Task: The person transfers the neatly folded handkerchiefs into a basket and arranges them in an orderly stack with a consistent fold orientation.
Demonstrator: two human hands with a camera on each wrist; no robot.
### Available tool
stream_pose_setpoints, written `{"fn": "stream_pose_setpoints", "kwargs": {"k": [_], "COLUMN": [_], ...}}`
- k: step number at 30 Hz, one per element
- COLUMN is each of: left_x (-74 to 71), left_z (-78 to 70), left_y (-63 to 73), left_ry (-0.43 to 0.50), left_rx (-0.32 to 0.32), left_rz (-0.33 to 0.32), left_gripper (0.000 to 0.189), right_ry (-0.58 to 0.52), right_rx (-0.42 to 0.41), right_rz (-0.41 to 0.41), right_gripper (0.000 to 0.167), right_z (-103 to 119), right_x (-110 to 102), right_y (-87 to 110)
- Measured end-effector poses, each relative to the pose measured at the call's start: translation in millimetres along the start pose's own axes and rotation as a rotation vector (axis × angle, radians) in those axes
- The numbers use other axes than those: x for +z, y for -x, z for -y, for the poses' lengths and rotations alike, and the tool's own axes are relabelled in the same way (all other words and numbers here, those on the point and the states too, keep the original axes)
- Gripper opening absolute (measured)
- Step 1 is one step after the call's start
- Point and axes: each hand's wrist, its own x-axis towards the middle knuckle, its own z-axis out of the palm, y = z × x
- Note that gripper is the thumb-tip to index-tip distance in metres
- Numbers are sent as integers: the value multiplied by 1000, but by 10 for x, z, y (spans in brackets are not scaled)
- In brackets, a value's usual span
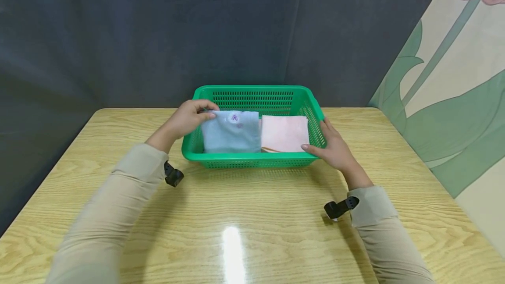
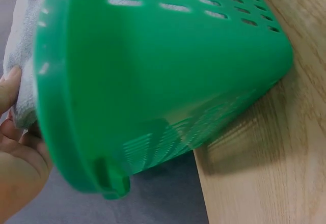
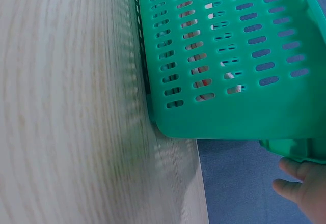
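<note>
A green plastic basket point(image 1: 252, 156) with slotted walls stands on the table, holding a folded light blue towel point(image 1: 230, 135) at its left and a folded pale pink towel point(image 1: 285, 133) at its right. My left hand point(image 1: 189, 117) reaches over the left rim and pinches the blue towel's upper left corner between thumb and fingers. In the left wrist view, the towel's edge point(image 2: 25, 94) shows between that hand's fingers. At the right end, my right hand point(image 1: 335, 148) grips the basket rim, thumb at the inside front corner and fingers outside.
The wooden table point(image 1: 260, 205) extends around the basket, whose back side is near the table's far edge. A dark curtain point(image 1: 197, 25) hangs behind. On the right is a wall panel with a painted tulip point(image 1: 453, 43). Both wrists wear small black cameras point(image 1: 173, 174).
</note>
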Motion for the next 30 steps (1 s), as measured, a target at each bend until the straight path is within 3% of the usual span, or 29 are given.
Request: {"fn": "stream_pose_setpoints", "kwargs": {"k": [8,14,23,30], "left_x": [24,85,187,248], "left_z": [33,76,147,179], "left_y": [-79,-177,-280,-325], "left_ry": [-66,-114,-312,-476], "left_rx": [-12,-43,-7,-37], "left_rz": [-13,-58,-111,-108], "left_gripper": [21,20,19,21], "right_ry": [-2,2,2,6], "right_rx": [-4,2,-8,-13], "right_rz": [-5,0,0,-3], "right_gripper": [92,91,91,91], "right_z": [9,11,20,9], "right_x": [-1,0,-2,1], "right_y": [6,7,13,8]}}
